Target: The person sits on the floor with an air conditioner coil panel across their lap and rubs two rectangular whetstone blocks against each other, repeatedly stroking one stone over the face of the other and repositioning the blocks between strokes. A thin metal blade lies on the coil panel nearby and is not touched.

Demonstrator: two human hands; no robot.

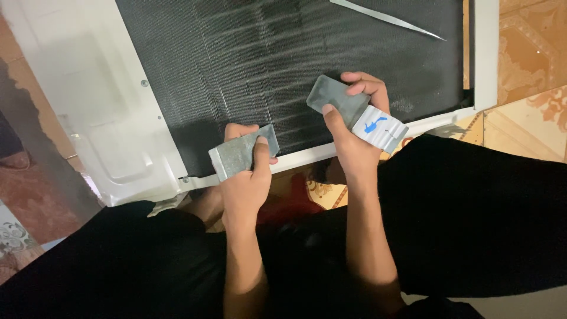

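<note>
My left hand (247,177) grips a flat grey metal plate (233,155), thumb pressed on its top face. My right hand (354,127) holds a second grey metal plate (335,99) with a white ribbed end marked by a blue arrow (381,129). Both plates hover over the near edge of a white appliance casing (100,106) whose black finned coil panel (266,53) fills the upper middle. The two plates are apart, about a hand's width between them.
A thin pointed metal strip (390,19) lies on the black fins at the top right. Patterned orange floor tiles (531,65) show to the right. My dark-trousered legs (472,218) fill the lower frame. A worn reddish floor (29,189) lies at left.
</note>
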